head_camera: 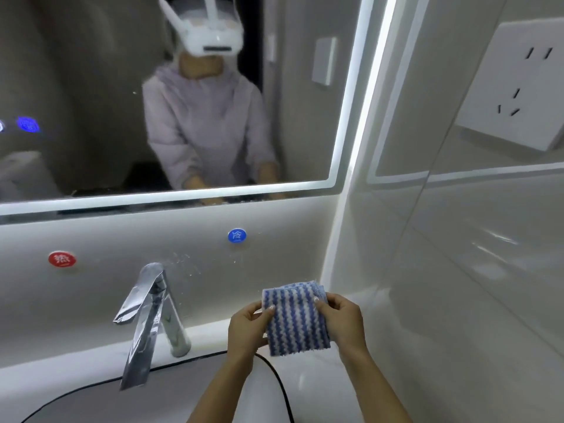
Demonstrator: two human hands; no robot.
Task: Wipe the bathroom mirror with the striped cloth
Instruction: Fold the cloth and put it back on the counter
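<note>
Fingers (271, 311) of left hand (244, 329) and right hand (343, 320) pinch the folded cloth (294, 319) by its side edges, low over the tabletop (320, 380), right of the tap (149, 319). Mirror (91, 87) above, seemingly hazy. Keep the pad flat, lift, wipe in overlapping passes.

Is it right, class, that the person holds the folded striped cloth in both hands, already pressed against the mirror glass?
Not quite. In the head view both hands, left and right, do hold the folded striped cloth, but it is not against the mirror. It is held low, near the counter and to the right of the tap.
</note>
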